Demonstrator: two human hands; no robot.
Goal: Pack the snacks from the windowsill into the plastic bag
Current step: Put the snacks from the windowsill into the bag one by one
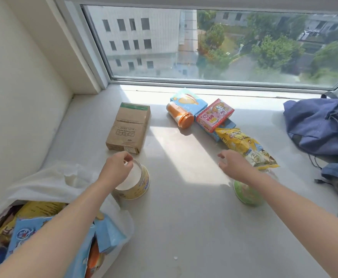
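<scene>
My left hand grips the rim of a yellow round tub with a white lid, just right of the white plastic bag. The bag lies open at the lower left with several snack packets inside. My right hand hovers with relaxed fingers above a green cup and beside a yellow snack bag. Farther back on the windowsill lie a brown cardboard box, an orange-capped canister, a blue box and a pink box.
The white windowsill runs to the window glass at the back and a wall on the left. A blue cloth bag and other fabric lie at the right edge.
</scene>
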